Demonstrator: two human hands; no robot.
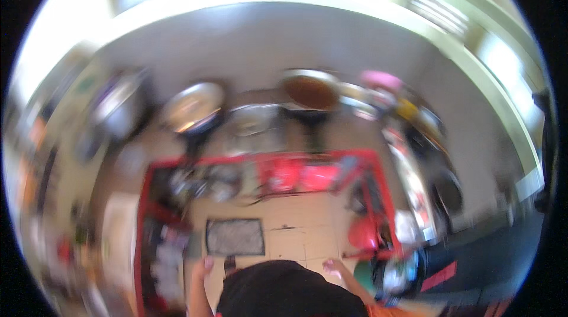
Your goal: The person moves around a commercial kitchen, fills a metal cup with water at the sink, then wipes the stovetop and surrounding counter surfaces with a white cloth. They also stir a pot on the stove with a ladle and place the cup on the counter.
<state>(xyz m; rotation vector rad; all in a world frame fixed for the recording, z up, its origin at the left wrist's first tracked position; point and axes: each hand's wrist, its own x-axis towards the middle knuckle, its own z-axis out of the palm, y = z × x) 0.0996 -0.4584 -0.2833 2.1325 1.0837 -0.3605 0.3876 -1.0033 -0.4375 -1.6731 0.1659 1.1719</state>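
My left hand (203, 267) hangs low in the view, beside the grey floor mat (235, 237) as seen from above. Nothing shows in it, but blur hides how its fingers are set. On the other side my right hand (334, 268) hangs over the tiled floor (297, 219), fingers loosely apart and holding nothing that I can see. Both are well short of the dark counter, where a wide pan with brown contents (310, 93) and a shiny metal pan (195, 106) sit near a gas stove (255, 126). My dark top (288, 290) fills the bottom middle.
Red-framed shelving (266, 157) runs below the counter on three sides, with red containers (301, 177) and metal vessels (222, 181) inside. A large metal pot (117, 110) stands at left. A lined bin (399, 275) is close on my right, under a dark surface (488, 246).
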